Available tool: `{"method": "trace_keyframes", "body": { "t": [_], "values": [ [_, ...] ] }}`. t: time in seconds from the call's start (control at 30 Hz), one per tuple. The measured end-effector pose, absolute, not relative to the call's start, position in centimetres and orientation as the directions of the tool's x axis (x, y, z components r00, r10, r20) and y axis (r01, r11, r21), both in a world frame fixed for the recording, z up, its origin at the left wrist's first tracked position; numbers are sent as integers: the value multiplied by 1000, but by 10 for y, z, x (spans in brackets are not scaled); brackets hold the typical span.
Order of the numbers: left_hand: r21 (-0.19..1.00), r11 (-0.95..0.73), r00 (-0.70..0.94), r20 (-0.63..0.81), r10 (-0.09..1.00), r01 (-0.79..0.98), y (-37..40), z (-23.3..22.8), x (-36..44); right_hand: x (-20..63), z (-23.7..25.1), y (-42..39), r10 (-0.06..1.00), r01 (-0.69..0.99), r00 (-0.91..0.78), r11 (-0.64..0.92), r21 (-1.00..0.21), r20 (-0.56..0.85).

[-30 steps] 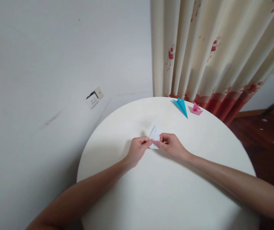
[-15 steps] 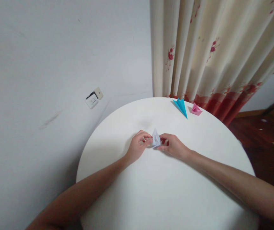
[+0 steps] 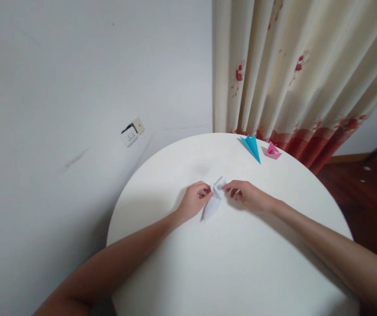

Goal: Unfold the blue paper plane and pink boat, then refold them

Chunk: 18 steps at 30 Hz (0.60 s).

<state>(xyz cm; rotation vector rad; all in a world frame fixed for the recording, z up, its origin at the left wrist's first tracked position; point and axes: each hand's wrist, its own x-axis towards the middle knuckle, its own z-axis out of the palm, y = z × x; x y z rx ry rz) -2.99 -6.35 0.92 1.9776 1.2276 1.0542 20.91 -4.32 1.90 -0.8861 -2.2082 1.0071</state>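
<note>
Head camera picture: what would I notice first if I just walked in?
Probably the two hands, left hand and right hand, pinching a small white folded paper over the middle of the round white table. Next, the blue paper model and pink paper model at the far edge, by the flowered curtain.

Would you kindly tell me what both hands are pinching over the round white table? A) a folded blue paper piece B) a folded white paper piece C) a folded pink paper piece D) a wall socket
B: the left hand and right hand pinch the folded white paper piece between them, while the folded blue paper piece and folded pink paper piece lie untouched at the far edge of the round white table.
</note>
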Motion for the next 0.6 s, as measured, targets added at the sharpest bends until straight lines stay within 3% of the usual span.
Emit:
{"method": "trace_keyframes", "body": {
  "t": [0.2, 0.43, 0.6],
  "values": [
    [781, -411, 300, 296, 907, 470, -66, 10, -27, 187, 24, -54, 822, 363, -504, 479, -799, 264],
    [836, -358, 316, 236, 919, 416, -66, 6, -25, 171, 4, -53, 864, 292, -470, 348, -891, 183],
    [746, -374, 348, 202, 915, 551, -65, 4, -25, 172, -1, -53, 854, 346, -486, 384, -856, 186]
  ]
}}
